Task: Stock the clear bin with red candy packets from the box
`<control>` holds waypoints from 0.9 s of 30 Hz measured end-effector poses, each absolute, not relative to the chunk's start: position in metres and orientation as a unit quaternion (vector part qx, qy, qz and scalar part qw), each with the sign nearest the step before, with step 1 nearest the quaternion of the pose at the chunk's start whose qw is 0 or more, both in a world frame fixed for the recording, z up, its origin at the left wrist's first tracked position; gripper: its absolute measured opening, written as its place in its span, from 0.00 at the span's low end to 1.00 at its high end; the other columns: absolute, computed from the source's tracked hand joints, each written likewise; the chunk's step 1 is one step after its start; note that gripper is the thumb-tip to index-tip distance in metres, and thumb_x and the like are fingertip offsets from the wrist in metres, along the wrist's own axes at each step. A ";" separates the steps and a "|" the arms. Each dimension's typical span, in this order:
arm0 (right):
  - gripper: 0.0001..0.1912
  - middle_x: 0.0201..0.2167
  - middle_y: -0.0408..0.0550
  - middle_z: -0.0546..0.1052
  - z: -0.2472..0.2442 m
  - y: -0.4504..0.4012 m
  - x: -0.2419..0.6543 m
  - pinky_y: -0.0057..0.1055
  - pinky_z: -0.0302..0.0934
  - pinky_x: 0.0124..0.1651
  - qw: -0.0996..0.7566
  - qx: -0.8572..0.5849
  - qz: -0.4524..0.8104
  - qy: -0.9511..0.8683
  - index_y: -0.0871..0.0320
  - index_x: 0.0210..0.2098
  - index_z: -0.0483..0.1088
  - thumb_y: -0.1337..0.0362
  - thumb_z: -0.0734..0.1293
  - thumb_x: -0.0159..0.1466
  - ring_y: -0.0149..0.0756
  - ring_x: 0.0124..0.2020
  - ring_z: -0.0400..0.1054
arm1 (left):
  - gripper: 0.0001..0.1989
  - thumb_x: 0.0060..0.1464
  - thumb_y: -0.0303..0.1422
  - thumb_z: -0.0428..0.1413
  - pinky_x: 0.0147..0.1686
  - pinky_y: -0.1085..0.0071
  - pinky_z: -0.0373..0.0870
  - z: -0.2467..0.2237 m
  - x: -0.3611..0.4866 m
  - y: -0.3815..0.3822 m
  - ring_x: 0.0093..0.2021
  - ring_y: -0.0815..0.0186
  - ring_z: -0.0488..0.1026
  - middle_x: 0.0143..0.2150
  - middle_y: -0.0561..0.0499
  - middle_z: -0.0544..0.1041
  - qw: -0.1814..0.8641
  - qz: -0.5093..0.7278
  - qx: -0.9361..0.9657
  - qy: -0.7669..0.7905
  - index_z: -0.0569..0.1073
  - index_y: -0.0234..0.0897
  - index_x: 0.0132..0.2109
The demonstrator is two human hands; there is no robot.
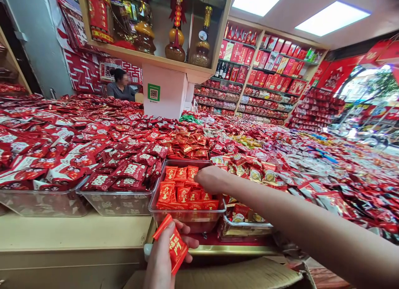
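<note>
My left hand (165,251), low in the middle of the view, holds a red packet (177,248) with gold characters between thumb and fingers. Beyond it stands a clear plastic bin (190,216) with similar red packets (183,193) laid in rows. My right hand (210,179) reaches across from the right to the bin's back right part. Its fingers point down and are hidden behind the hand, so what they touch does not show.
Clear bins of dark red packets (131,170) stand to the left, and a bin of gold and red packets (240,214) to the right. An open cardboard box (249,274) lies below. A person (121,87) is behind the heaped counter, near a white pillar (165,102).
</note>
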State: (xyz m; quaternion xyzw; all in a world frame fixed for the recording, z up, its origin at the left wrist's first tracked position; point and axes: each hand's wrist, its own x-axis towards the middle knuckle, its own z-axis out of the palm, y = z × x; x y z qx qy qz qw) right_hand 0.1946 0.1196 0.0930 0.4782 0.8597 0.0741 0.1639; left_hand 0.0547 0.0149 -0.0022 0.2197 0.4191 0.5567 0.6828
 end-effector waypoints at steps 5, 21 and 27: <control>0.02 0.30 0.50 0.76 0.089 0.128 0.186 0.34 0.65 0.35 0.302 0.477 0.015 0.825 0.66 0.27 0.71 0.72 0.67 0.54 0.36 0.34 0.70 | 0.11 0.43 0.39 0.55 0.15 0.75 0.64 -0.001 0.056 0.014 0.22 0.65 0.73 0.27 0.53 0.75 0.679 0.550 0.232 0.428 0.68 0.37 0.32; 0.17 0.31 0.43 0.75 0.112 0.083 0.182 0.21 0.58 0.29 0.055 0.416 -0.180 0.890 0.59 0.40 0.70 0.54 0.58 0.61 0.27 0.30 0.67 | 0.34 0.49 0.57 0.36 0.10 0.78 0.55 0.003 0.047 0.008 0.18 0.61 0.73 0.20 0.45 0.74 0.793 0.458 0.264 0.303 0.73 0.31 0.32; 0.05 0.21 0.38 0.71 0.105 0.060 0.181 0.19 0.53 0.25 -0.008 0.389 -0.273 0.880 0.61 0.31 0.71 0.67 0.64 0.57 0.24 0.23 0.62 | 0.38 0.49 0.57 0.34 0.13 0.76 0.59 0.000 0.049 0.008 0.22 0.59 0.75 0.24 0.41 0.77 0.776 0.456 0.295 0.322 0.74 0.28 0.34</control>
